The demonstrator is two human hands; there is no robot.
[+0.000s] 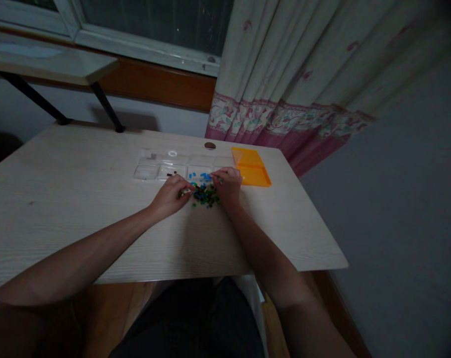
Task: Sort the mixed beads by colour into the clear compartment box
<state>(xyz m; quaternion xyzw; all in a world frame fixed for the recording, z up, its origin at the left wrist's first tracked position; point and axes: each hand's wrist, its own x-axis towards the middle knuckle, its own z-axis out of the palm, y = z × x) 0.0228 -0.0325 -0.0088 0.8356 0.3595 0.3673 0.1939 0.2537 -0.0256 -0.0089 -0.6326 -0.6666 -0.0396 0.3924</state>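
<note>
A pile of tiny green, blue and dark pieces (206, 195), perhaps small building bricks, lies loose on the table between my hands. At its left edge is my left hand (171, 197), thumb and fingers pinched together; a bit of green shows by them, but what they hold is too small to name. My right hand (228, 188) reaches over the pile's right side with its fingers closed near blue pieces (205, 176). Any piece in that grip cannot be made out. Just behind the hands lies a clear divided plastic box (161, 172), with blue and dark pieces in separate compartments.
An open orange plastic case (260, 175) lies right of the clear box. A small brown oval object (210, 145) rests near the back edge of the pale table (79, 199). A raised shelf (72, 67) stands at the back left; a curtain (270, 89) hangs behind.
</note>
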